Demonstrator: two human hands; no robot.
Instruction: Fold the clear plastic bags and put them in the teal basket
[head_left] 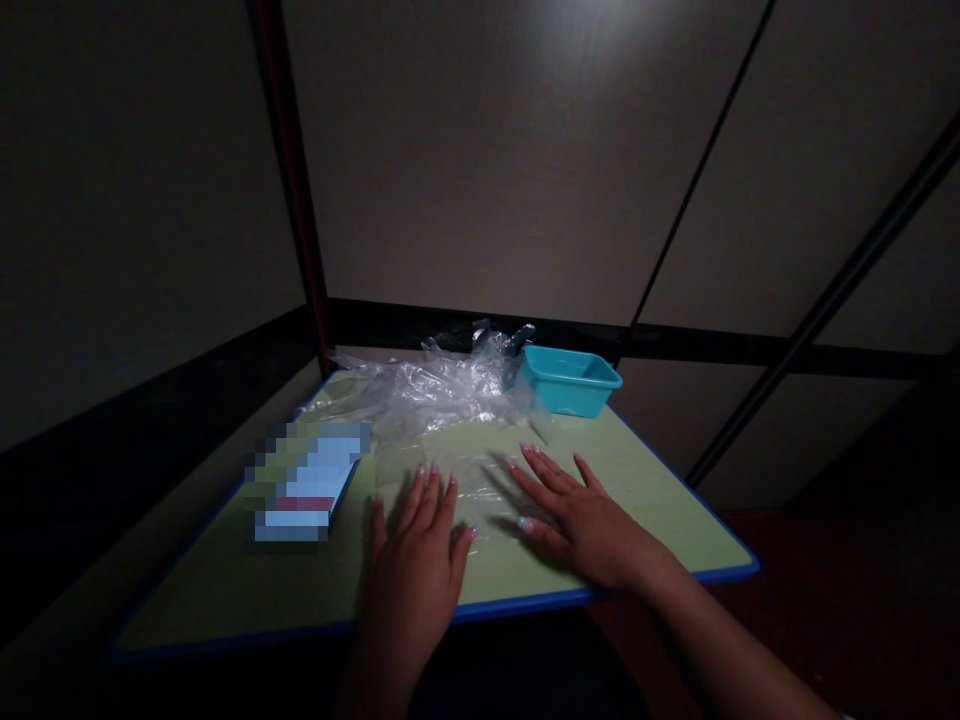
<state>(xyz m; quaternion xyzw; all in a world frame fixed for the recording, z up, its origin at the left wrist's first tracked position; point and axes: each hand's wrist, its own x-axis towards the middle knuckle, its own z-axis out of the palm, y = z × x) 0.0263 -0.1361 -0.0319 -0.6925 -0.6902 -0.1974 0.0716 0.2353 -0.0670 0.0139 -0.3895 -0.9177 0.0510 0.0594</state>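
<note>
1. A clear plastic sheet (487, 488) lies on the desk (652, 490) between left hand (414, 565) and right hand (581, 515).
2. Both have fingers spread, gripping nothing; uneven pressure could crease the sheet.
3. Beyond, crumpled plastic (442, 388) sits beside the turquoise basket (574, 397).

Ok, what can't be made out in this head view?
Head view:
Lit screen: contents masked by pixelation.
Teal basket: floor hidden by near wall.
Dark object: lower part behind crumpled plastic.
Left hand: forearm cut off by bottom edge.
Flat clear film: outline too faint.
</note>
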